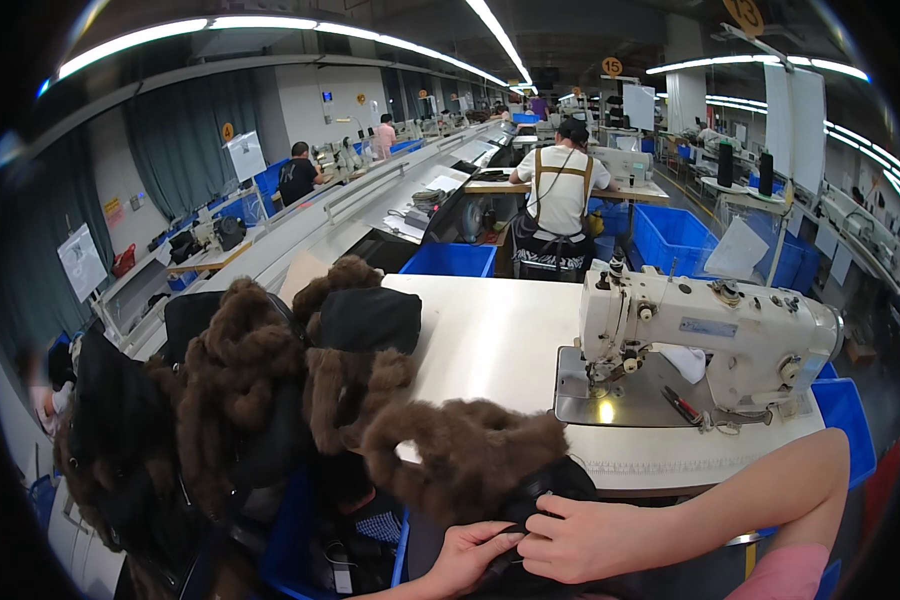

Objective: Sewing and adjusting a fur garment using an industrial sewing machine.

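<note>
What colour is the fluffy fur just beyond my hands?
The fluffy fur is brown; it shows best in the head view.

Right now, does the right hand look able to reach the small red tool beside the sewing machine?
Probably yes: nothing seems to block the way to the small red tool, though the right hand would first need to release the black fabric.

numbered orange discs (612,67), round, dark digits, overhead
</note>
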